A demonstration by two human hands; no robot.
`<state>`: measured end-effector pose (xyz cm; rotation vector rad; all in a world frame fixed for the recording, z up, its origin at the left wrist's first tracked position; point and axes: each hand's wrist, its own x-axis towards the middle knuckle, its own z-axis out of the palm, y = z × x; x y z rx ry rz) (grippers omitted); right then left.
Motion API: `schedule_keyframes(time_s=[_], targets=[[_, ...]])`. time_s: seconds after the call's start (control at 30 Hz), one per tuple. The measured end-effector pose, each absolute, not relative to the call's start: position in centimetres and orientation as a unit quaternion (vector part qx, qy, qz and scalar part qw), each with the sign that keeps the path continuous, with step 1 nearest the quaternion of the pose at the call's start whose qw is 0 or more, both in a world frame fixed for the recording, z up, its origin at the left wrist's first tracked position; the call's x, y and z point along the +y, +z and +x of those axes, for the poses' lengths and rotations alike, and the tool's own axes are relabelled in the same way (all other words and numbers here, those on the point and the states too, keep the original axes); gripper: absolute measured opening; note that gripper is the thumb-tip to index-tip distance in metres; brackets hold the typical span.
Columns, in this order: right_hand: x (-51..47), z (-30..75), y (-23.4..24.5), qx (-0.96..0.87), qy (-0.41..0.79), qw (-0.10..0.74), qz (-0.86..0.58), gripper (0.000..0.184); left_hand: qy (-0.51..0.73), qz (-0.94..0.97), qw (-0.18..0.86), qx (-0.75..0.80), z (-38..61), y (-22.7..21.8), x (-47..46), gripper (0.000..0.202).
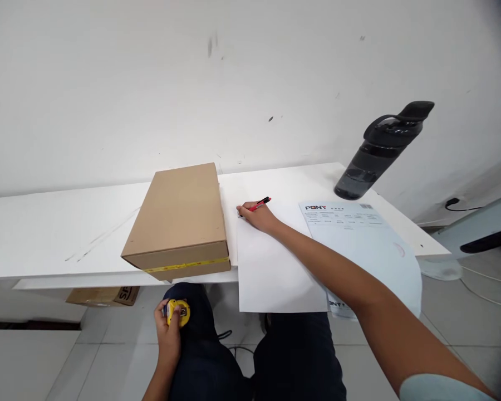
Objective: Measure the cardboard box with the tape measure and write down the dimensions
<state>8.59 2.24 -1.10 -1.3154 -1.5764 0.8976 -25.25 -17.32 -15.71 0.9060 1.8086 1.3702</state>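
My right hand (pixel 254 216) grips a red and black pen (pixel 260 204), its tip end at the upper left corner of a blank white sheet of paper (pixel 271 273). The sheet lies on the white table and hangs past the front edge. Down by my left knee, my left hand (pixel 169 323) is closed around a yellow tape measure (pixel 179 313); no blade shows pulled out. A closed brown cardboard box (pixel 179 214) with yellow tape along its front side sits just left of the paper.
On the right lies a printed pale-blue sheet (pixel 359 250) headed PONY, partly under my forearm. A dark water bottle (pixel 378 153) stands behind it. Below the white table (pixel 67 223), another carton (pixel 104 296) rests at the left. A white wall rises behind.
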Motion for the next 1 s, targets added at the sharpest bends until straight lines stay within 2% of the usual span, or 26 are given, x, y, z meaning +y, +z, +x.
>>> schedule_keyframes(time_s=[0.17,0.53,1.0], targets=[[2.3,8.7,-1.3,-0.625,0.368,0.44,-0.529,0.036,0.52,0.34,0.392,0.679,-25.4,-15.7,-18.1,0.07],[2.3,8.8,-1.5,-0.614,0.364,0.448,-0.538,0.036,0.531,0.331,0.401,0.669,-25.5,-16.6,-17.7,0.069],[2.6,8.9,-1.7,-0.608,0.346,0.463,-0.544,0.035,0.519,0.358,0.361,0.687,-25.6,-17.0,-17.4,0.071]])
